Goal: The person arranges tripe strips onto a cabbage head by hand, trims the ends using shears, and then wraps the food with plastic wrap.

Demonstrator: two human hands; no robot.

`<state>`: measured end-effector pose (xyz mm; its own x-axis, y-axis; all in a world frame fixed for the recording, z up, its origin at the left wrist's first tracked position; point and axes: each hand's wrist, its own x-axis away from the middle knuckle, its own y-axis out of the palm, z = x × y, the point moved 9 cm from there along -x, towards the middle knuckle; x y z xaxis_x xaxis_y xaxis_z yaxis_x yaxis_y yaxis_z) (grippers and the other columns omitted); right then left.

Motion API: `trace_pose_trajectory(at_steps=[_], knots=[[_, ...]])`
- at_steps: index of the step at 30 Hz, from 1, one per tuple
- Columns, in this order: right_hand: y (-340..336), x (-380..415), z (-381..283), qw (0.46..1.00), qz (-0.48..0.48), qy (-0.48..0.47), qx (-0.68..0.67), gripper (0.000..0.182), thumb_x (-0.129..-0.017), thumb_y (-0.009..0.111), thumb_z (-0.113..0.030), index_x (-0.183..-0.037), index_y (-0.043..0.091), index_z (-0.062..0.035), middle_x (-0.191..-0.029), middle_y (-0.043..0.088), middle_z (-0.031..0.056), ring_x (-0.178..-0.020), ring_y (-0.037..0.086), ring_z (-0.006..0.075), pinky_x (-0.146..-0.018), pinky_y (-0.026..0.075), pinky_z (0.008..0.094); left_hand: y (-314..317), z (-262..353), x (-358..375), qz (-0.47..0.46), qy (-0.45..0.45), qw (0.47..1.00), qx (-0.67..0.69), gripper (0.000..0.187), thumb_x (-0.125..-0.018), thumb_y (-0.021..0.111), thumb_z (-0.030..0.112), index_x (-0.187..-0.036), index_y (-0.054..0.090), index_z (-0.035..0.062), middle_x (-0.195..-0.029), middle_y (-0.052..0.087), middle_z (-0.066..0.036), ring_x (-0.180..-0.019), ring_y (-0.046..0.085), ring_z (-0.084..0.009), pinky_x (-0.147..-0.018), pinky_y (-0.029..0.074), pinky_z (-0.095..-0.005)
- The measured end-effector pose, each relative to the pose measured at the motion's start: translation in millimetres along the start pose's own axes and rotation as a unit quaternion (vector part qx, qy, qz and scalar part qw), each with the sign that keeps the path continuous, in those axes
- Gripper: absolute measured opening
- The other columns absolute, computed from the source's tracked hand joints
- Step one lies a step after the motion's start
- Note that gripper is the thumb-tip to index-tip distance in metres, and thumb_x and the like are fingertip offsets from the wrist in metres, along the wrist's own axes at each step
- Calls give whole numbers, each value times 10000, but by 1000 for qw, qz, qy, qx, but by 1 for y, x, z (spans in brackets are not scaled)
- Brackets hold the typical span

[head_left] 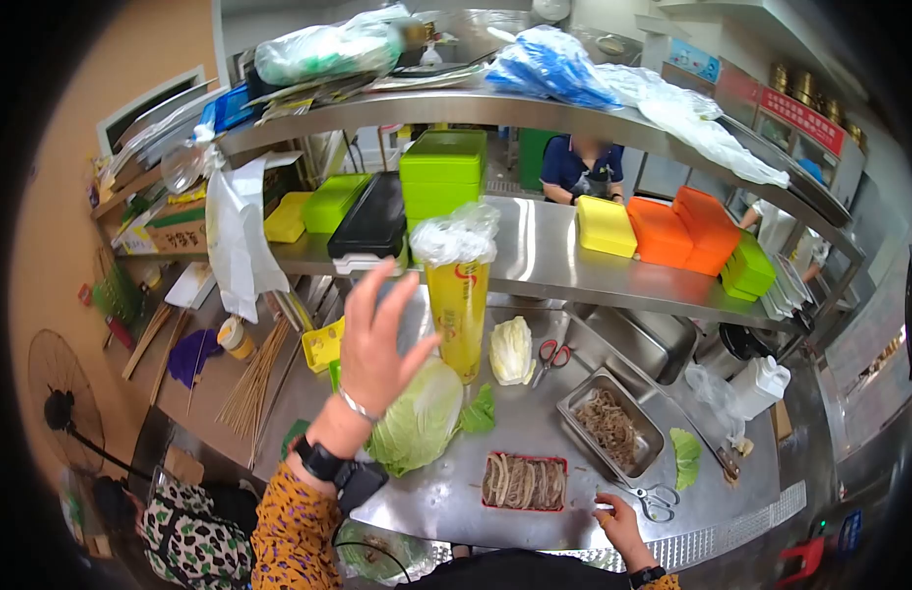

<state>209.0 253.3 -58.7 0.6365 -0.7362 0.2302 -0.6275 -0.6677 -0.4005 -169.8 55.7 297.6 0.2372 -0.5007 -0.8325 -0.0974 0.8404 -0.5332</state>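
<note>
My left hand (375, 344) is raised above the steel table (535, 418), fingers spread wide and slightly curled, holding nothing. It hangs in the air just in front of the black lidded box (372, 218) on the shelf, and its thumb points toward the tall yellow roll of cling film (458, 313) that stands upright near the middle of the table's far edge. I cannot tell whether any fingertip touches that roll; it looks apart. Directly below my wrist lies the big cabbage (419, 418), toward the table's left side, with a loose green leaf beside it.

My right hand (618, 516) rests low at the table's near edge, fingers curled together with the tips pressing on the steel surface, gripping nothing that I can see. A pair of scissors (655, 501) lies just beside it to the right. The small red tray of skewers (523, 482) sits between the hand and the cabbage, near the front edge. The steel pan (613, 425) holding brownish food sits behind, toward the right end of the table.
</note>
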Motion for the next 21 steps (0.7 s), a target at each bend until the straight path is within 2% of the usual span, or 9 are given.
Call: trace_pose_trajectory(at_steps=[5, 6, 11, 13, 15, 16, 19, 20, 21], knots=[[-9, 34, 29, 999, 33, 32, 17, 336, -795, 676, -75, -1124, 637, -18, -1011, 680, 75, -768, 630, 143, -703, 511, 271, 28, -3, -80, 6, -3, 1000, 24, 729, -681, 804, 220, -1313, 477, 64, -1304, 479, -178, -1158, 507, -360, -964, 441, -404], [-12, 40, 38, 998, 34, 45, 20, 338, -805, 653, -77, -1136, 633, -13, -1035, 678, 114, -809, 649, 186, -705, 521, 302, 44, -3, -86, -55, -2, 998, -8, 715, -680, 803, 235, -1303, 491, 78, -1268, 502, -172, -1130, 518, -359, -949, 449, -404], [-28, 69, 83, 992, 82, 85, -52, 333, -797, 695, -78, -1120, 636, -24, -976, 694, 74, -791, 665, 144, -693, 518, 265, 84, -3, -85, -236, -9, 961, -145, 585, -638, 815, 228, -1155, 568, 107, -1144, 589, -119, -1053, 546, -335, -866, 477, -412], [-33, 76, 80, 992, 91, 83, -12, 353, -783, 716, -83, -1124, 638, -29, -969, 697, 68, -796, 667, 136, -692, 516, 257, 77, -2, -86, -224, -12, 964, -144, 566, -615, 831, 240, -1100, 577, 100, -1079, 607, -112, -1008, 559, -338, -842, 481, -416], [-33, 78, 82, 989, 92, 100, -52, 304, -837, 640, -82, -1128, 636, 5, -964, 693, 127, -824, 676, 181, -719, 528, 293, 65, -7, -84, -166, -29, 982, -80, 582, -586, 849, 254, -1074, 577, 91, -980, 605, -115, -933, 563, -349, -832, 480, -424], [-34, 75, 84, 988, 96, 100, -70, 286, -844, 648, -66, -1121, 635, 2, -945, 693, 107, -804, 670, 156, -689, 516, 265, 62, -5, -83, -160, 10, 983, -89, 545, -553, 860, 284, -999, 606, 102, -887, 604, -97, -889, 583, -315, -754, 498, -415], [-36, 64, 63, 992, 95, 56, -63, 260, -871, 627, -66, -1120, 626, 7, -889, 689, 80, -811, 664, 132, -681, 500, 240, 59, -10, -64, -241, -14, 950, -197, 469, -568, 850, 307, -918, 635, 80, -910, 614, -99, -885, 582, -310, -752, 493, -417], [-37, 66, 63, 993, 83, 55, -64, 264, -871, 617, -60, -1127, 622, 8, -912, 689, 78, -818, 664, 134, -691, 498, 240, 47, -1, -58, -182, 39, 971, -151, 396, -602, 827, 327, -841, 644, 70, -925, 623, -95, -880, 585, -299, -740, 486, -417], [-36, 59, 42, 994, 74, 51, -68, 269, -872, 607, -54, -1133, 617, 9, -936, 688, 76, -826, 664, 136, -701, 497, 240, 46, -3, -48, -192, 37, 969, -151, 396, -602, 827, 327, -841, 644, 70, -925, 623, -95, -880, 585, -299, -740, 486, -417]])
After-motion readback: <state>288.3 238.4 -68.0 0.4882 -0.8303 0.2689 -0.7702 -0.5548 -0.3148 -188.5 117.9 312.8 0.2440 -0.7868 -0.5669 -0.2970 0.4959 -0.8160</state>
